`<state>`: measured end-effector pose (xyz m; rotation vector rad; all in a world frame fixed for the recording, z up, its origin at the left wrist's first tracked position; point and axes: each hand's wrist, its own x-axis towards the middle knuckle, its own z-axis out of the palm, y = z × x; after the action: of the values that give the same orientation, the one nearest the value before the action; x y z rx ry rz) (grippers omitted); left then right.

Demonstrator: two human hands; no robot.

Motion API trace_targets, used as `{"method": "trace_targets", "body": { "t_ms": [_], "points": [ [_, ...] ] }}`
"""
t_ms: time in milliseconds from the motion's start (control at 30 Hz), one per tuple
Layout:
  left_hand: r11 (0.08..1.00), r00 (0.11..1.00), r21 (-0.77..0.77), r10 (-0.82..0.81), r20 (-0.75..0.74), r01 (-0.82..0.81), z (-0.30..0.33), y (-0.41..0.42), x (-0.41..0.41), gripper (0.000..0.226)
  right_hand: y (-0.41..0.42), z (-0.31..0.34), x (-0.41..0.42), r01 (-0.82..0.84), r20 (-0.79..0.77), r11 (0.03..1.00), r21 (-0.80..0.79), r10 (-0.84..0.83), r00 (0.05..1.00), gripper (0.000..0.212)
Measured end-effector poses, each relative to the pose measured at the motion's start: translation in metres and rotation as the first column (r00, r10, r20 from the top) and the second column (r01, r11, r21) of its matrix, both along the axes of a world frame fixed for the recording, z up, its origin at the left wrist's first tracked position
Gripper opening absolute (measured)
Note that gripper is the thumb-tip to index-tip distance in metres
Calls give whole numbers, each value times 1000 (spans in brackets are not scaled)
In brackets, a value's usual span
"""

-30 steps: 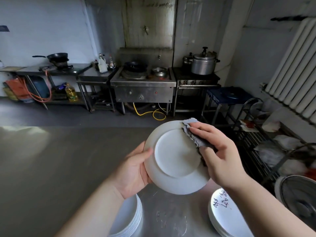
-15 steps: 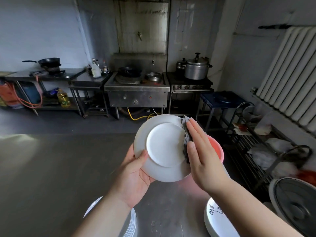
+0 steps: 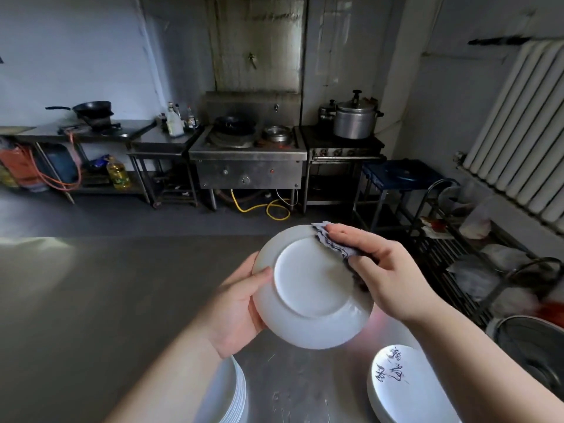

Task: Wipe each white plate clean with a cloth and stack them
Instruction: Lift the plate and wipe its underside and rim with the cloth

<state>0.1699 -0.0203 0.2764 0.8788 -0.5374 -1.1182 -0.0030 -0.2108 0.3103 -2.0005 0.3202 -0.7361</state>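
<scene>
Fingers of our left hand [image 3: 236, 309] curl round the left rim of a white plate [image 3: 311, 288], held underside-up above the steel table [image 3: 91, 300]. Right hand [image 3: 381, 273] presses a grey cloth [image 3: 334, 244] against its far-right rim. Plate stacks sit near left [image 3: 232, 395] and near right [image 3: 403, 386].

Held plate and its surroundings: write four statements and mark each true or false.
1. The left hand grips the held plate by its edge. True.
2. The right hand presses a sponge on the plate's middle. False: it presses a grey cloth against the plate's upper right rim.
3. The stack of plates under the right forearm carries dark writing on top. True.
4. The pressure cooker stands on the floor. False: it sits on a stove.
</scene>
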Motion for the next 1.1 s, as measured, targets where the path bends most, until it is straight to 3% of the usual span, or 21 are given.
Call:
{"method": "trace_targets", "body": {
  "t_ms": [133, 267, 367, 500, 633, 800, 867, 967, 1033, 1100],
  "points": [
    [993, 995, -70, 89, -48, -92, -6, 1, -2, 47, 25, -21, -4, 105, 24, 963, -248, -102, 995, 54],
    [979, 982, -90, 175, -72, -181, -14, -1, -7, 48, 84, -74, -11, 161, 30, 937, -309, -160, 987, 72],
    [979, 980, -96, 171, -100, -181, -17, -1, -11, 47, 79, -67, -5, 172, -1, 917, -359, -185, 983, 71],
    [968, 972, -133, 194, -129, -211, -14, -7, -17, 46, 44, -37, 7, 246, 23, 929, -277, -250, 968, 58],
    [958, 966, -152, 225, -126, -243, -14, -15, -28, 50, 73, -64, 2, 180, 78, 953, -243, -166, 983, 70],
    [979, 989, -149, 132, -65, -141, -12, -12, -28, 67, 71, -69, -3, 338, 279, 941, -29, -316, 907, 65],
    [994, 997, -99, 48, -62, -54, -5, -7, -18, 59, 44, -48, -4, 342, 316, 939, 32, -334, 888, 54],
    [999, 999, -12, -49, -20, 49, -2, -1, -8, 49, 11, -23, -4, 211, 221, 977, 1, -206, 953, 42],
    [998, 998, -28, -49, -43, 48, -6, 0, -8, 51, 7, -21, -6, 157, 138, 987, -35, -151, 979, 48],
    [998, 997, -65, 5, -74, -10, -12, -1, -10, 53, 19, -29, -8, 209, 74, 965, -157, -200, 977, 65]
  ]
}}
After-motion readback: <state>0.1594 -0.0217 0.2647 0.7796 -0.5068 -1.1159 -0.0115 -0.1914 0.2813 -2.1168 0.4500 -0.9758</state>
